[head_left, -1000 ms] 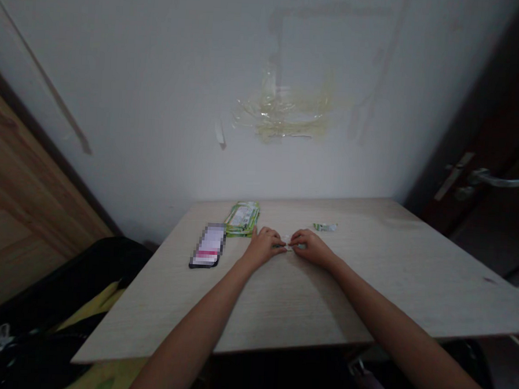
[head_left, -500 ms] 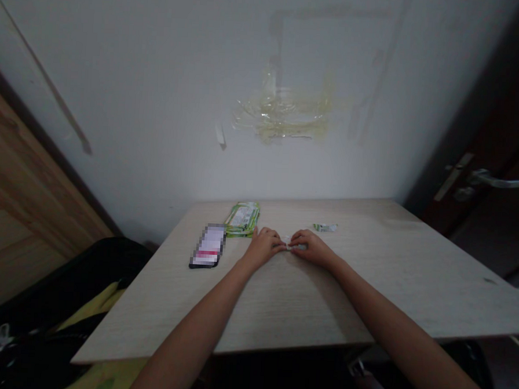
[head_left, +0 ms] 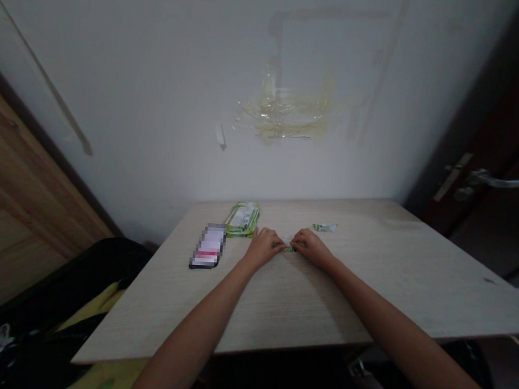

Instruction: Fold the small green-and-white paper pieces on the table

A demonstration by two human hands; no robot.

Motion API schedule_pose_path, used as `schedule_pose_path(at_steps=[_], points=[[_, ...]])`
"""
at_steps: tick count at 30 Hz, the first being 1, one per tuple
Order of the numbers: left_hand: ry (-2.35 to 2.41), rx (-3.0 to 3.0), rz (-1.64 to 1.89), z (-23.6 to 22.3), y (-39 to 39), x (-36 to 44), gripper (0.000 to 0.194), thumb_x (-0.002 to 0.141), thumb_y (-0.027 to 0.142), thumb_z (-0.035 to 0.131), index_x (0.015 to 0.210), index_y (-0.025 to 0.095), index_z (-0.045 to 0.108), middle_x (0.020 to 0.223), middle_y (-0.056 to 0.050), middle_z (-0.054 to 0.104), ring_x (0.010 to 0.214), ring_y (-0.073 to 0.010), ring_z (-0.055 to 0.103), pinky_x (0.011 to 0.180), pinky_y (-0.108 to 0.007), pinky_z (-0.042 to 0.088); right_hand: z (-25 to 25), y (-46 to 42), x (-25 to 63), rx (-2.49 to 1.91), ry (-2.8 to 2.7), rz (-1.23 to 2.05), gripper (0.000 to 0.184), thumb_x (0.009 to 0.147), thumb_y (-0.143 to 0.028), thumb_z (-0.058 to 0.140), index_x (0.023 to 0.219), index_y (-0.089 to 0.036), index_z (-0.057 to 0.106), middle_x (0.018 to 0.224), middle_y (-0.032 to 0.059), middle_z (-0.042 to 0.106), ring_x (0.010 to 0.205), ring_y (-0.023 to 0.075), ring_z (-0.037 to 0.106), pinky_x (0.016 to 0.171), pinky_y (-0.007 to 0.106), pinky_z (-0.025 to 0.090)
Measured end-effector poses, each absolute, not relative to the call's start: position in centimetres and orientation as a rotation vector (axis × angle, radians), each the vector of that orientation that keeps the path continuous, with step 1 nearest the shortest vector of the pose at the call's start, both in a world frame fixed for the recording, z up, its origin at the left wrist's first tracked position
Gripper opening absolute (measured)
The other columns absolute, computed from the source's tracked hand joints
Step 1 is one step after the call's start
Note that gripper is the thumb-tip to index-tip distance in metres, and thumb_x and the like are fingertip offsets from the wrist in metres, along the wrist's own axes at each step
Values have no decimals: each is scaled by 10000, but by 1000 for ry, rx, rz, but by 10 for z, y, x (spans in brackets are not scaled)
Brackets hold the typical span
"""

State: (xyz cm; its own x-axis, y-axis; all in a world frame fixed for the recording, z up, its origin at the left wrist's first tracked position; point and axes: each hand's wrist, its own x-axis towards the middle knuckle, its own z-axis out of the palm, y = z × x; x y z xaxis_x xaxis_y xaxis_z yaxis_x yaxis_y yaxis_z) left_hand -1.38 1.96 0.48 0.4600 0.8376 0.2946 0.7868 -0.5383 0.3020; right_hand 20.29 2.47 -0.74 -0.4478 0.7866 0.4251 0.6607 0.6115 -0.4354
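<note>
My left hand (head_left: 265,244) and my right hand (head_left: 308,244) rest close together on the table, fingertips almost meeting. Between them is a small green-and-white plastic wrapper (head_left: 288,247), mostly covered by my fingers. Each hand pinches one side of it. To the left of my left hand lies a flat green-and-white packet (head_left: 242,218), perhaps a stack of several. Beyond my right hand, a narrow green-and-white wrapper strip (head_left: 325,227) lies flat on the table.
A phone (head_left: 208,247) with a lit, blurred screen lies left of the packet. The pale wooden table (head_left: 288,312) meets a wall (head_left: 167,126) with yellowed tape (head_left: 290,115) on it. At the right is a dark door with a metal handle (head_left: 504,182).
My fingertips have shifted slightly, with my right fingers moving a little apart from the left. More of the small wrapper's green shows between them. The phone and packet have stayed put.
</note>
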Motion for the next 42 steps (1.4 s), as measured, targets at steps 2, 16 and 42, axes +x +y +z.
schedule_pose_path(at_steps=[2, 16, 42], points=[[1462, 2556, 643, 3, 22, -12, 234, 918, 437, 602, 949, 283, 775, 990, -37, 709, 1074, -227, 558, 1089, -481, 266, -9, 26, 201, -1184, -2215, 234, 195, 906, -271, 607, 880, -181, 778, 890, 88, 710, 915, 214, 620, 877, 313, 459], [1602, 2379, 718, 4, 24, -1, 180, 883, 361, 632, 960, 285, 776, 1026, -49, 742, 1123, -262, 580, 1110, -524, 258, -13, 31, 191, -1436, -2190, 101, 182, 903, -293, 631, 934, -182, 772, 922, 105, 700, 946, 231, 601, 860, 317, 419], [1633, 2452, 687, 11, 16, 1, 153, 886, 382, 627, 931, 325, 762, 1140, 2, 730, 1165, -278, 525, 1111, -727, 95, -13, 31, 189, -1544, -2144, 142, 171, 890, -321, 636, 973, -205, 729, 989, 87, 683, 1028, 230, 555, 895, 312, 363]])
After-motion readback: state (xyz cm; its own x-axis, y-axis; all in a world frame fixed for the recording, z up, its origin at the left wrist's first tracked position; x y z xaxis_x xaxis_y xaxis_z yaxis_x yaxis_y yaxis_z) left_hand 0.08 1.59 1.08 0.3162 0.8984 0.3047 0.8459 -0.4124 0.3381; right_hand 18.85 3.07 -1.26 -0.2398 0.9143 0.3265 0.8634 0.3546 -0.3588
